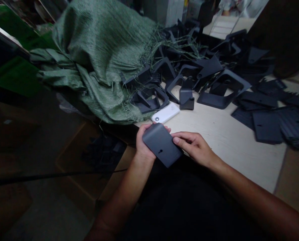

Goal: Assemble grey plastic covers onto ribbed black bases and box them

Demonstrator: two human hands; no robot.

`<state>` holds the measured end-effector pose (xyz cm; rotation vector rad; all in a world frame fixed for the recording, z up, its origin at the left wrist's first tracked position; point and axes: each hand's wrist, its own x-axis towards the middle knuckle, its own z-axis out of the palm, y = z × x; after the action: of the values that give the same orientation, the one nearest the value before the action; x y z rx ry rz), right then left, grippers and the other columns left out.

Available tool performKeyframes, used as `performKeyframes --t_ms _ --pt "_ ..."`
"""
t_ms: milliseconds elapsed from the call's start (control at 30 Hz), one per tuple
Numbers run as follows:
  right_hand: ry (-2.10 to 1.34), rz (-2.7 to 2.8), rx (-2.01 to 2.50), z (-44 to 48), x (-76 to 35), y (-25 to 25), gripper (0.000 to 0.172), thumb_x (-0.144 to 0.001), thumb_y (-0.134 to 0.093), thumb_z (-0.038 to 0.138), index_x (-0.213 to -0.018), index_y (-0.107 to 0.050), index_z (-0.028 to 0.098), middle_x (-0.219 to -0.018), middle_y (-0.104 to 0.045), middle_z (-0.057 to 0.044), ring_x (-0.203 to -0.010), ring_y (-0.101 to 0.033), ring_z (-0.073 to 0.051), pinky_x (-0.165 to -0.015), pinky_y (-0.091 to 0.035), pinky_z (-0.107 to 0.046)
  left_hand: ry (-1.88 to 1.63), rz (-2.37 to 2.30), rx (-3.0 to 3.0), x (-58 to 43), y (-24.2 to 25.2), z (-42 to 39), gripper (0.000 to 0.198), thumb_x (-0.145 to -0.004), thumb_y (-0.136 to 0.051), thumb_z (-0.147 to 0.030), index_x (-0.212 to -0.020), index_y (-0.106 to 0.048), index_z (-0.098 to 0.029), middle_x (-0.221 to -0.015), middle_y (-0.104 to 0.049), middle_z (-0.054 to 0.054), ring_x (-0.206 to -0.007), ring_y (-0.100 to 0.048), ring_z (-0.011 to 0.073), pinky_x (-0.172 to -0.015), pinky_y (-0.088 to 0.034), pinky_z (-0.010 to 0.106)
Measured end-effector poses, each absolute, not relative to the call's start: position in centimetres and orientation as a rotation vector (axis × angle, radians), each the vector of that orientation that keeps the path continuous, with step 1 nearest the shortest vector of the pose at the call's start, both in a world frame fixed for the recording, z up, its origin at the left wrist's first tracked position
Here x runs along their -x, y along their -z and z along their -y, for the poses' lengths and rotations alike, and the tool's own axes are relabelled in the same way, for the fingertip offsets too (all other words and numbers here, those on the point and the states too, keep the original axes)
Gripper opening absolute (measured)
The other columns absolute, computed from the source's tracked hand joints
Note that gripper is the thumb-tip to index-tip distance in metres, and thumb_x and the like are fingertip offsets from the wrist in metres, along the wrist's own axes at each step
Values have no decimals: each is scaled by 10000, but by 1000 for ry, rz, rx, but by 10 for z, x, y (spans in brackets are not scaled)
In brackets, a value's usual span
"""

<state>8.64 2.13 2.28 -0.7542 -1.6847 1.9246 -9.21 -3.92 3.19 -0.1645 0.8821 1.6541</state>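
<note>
A dark grey plastic part with a flat face, a rounded bend at its top and a keyhole slot lies in my left hand. The fingers of that hand wrap round it from behind and are mostly hidden. My right hand pinches the part's right edge between thumb and fingers. Just beyond the part, a white flat device with a round dark spot rests on the table's edge.
Several dark plastic brackets are heaped on the pale table, by a green woven sack. Flat dark parts lie at right. An open cardboard box with dark pieces stands below left; a thin dark cord crosses it.
</note>
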Motion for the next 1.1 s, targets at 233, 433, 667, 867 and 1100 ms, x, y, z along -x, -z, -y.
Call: performKeyframes --t_ms 233,433,667,867,1100 --pt "-1653 1750 823 -27 -91 -43 278 -982 -703 424 -1055 -861 207 -943 -827 -52 -851 -743 -213 -739 -568 -284 -1675 -1108 48 84 -15 39 282 -842 -679 -446 -810 -719 -169 -666 -706 19 -600 -653 186 -646 -531 296" --pt "-1873 1670 909 -39 -101 -54 306 -920 -764 473 -986 -865 192 -861 -813 -42 -730 -707 -186 -634 -535 -261 -1633 -1553 -552 107 -1 58 376 -922 -688 -537 -978 -786 -178 -872 -784 43 -841 -712 210 -770 -504 272" --pt "-1968 1759 864 -35 -91 -53 367 -900 -760 517 -977 -846 169 -865 -810 -64 -736 -715 -201 -656 -555 -301 -1128 -1261 -885 117 -34 66 494 -914 -674 -596 -666 -736 -174 -580 -621 36 -501 -489 167 -541 -363 307" --pt "-1167 1792 970 -60 -113 -59 325 -883 -805 464 -1105 -824 226 -1064 -797 -92 -963 -717 -267 -915 -560 -421 -1510 -1400 -742 116 -26 62 420 -898 -715 -528 -661 -728 -181 -609 -616 9 -550 -480 164 -575 -371 300" --pt "-1968 1597 934 -48 -115 -43 419 -888 -786 566 -991 -822 162 -912 -790 -94 -816 -704 -202 -805 -562 -347 -1812 -1390 -676 100 -17 67 331 -914 -717 -459 -726 -734 -187 -725 -677 20 -724 -594 205 -704 -454 307"
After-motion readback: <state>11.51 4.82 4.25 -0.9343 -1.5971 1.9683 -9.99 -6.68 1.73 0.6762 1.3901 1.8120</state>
